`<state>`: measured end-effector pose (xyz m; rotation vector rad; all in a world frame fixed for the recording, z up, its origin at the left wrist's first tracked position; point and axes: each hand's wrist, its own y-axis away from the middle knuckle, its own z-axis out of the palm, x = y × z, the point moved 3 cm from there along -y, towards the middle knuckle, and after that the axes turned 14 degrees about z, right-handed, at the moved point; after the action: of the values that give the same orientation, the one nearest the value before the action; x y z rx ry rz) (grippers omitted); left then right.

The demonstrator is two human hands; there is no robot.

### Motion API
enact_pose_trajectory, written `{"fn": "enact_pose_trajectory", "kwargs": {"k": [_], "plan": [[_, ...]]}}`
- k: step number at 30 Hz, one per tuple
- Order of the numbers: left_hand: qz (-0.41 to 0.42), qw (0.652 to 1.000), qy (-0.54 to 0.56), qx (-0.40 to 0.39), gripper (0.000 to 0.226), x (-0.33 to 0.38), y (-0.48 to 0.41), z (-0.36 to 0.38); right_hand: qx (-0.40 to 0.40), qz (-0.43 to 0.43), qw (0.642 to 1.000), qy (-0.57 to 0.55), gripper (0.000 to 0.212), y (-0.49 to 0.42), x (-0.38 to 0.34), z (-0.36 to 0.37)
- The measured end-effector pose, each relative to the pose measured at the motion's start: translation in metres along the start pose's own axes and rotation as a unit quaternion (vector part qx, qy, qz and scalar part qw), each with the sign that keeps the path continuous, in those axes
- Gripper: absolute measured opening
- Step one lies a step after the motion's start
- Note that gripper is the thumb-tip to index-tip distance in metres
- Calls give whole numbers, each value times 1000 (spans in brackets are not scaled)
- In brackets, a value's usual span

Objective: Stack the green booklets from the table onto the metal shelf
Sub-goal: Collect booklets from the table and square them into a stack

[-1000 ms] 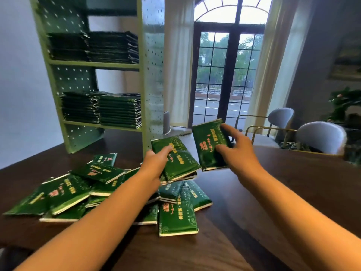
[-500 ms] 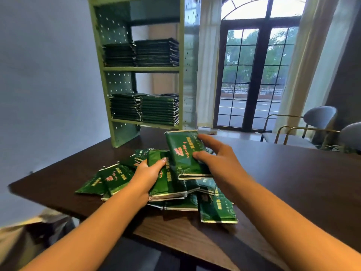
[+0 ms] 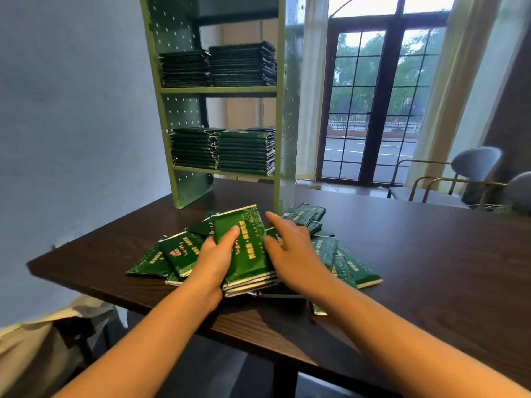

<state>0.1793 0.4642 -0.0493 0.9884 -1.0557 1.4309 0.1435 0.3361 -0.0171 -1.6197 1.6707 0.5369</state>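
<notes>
Left grip (image 3: 214, 261): grasping a small stack of green booklets (image 3: 248, 248), thumb on the top cover, fingers hidden underneath. The stack is tilted, far end raised, near end low over the pile, at the near-left part of the table (image 3: 416, 268).

Right grip (image 3: 293, 251): released, fingers extended and spread. Thumb touches the stack's right edge, palm over the loose booklets. Can't tell whether the fingertips touch anything.

Loose booklets (image 3: 178, 251): scattered and overlapping on the table, fanned out left and right of the held stack. A few more lie far-right, by the foot of the shelf.

Metal shelf (image 3: 218, 89): light green, perforated sides, stands on the table just beyond the pile. Lower level has two neat booklet stacks (image 3: 247, 150) side by side. The level above has two more (image 3: 241, 64), the right one taller.

Background: paned window (image 3: 373, 96) far right, two chairs (image 3: 471, 165) at the table's far-right side.
</notes>
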Motion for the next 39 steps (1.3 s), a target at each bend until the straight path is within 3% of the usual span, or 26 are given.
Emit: {"fn": "enact_pose_trajectory", "kwargs": {"k": [4, 7, 11, 14, 17, 20, 22, 26, 31, 34, 36, 39], "plan": [[23, 999, -11, 41, 36, -4, -10, -19, 15, 100, 995, 18, 47, -27, 26, -12], [76, 993, -88, 37, 38, -9, -12, -28, -18, 177, 981, 71, 60, -34, 43, -14], [94, 989, -108, 44, 37, -15, -12, -32, -8, 166, 969, 182, 70, -31, 46, -9], [95, 987, -119, 44, 40, -18, -15, -32, -6, 129, 991, 32, 62, -29, 40, -12], [72, 989, -121, 42, 46, -19, -23, -30, 42, 85, 986, -135, 49, -23, 29, -24], [16, 993, -118, 16, 92, -20, -31, -24, 39, 88, 947, -305, 45, -15, 18, -29], [-39, 996, -86, 1, 114, -22, -33, -18, 12, 94, 934, -345, 46, -10, 13, -28], [-66, 998, 15, -15, 69, -14, -25, 11, -13, 88, 957, -276, 41, -2, 12, -11], [-32, 999, -9, -39, 88, -25, -23, 22, 46, 23, 998, -36, 51, 2, 24, 5], [9, 999, -9, -36, 57, -33, -23, 18, 31, 7, 999, 5, 45, 0, 29, -1], [45, 998, -20, -32, 57, -37, -21, 16, 44, 3, 999, 30, 39, -4, 35, -9], [117, 992, -48, -24, 49, -35, -14, 18, 80, 14, 982, 171, 40, -11, 52, -24]]}}
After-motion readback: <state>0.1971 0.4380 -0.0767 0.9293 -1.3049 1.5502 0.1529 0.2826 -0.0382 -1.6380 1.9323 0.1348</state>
